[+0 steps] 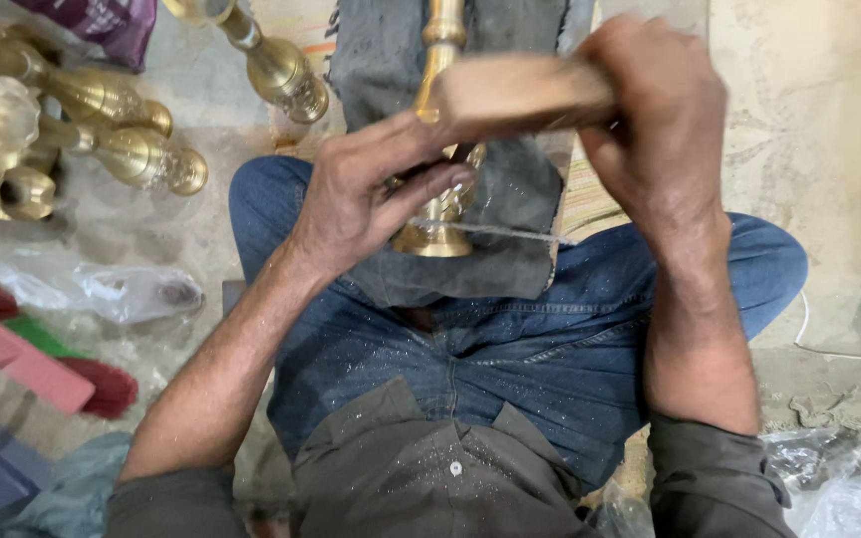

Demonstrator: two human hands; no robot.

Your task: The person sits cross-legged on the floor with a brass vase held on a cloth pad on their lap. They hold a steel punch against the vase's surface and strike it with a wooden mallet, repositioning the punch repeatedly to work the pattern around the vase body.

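Two bare hands: left hand (356,199) and right hand (650,120). One brass stem (440,214) upright between them, on one dark cloth (510,189). One wooden block (520,95), blurred. At upper left, a cluster of brass pieces (112,130), at least five, exact number hard to tell where they overlap. One more brass piece (281,70) lying apart near the top. Two crumpled clear plastic bags: one (102,291) on the left, one (849,488) at lower right. One red bundle (102,384). One white cord (839,351).
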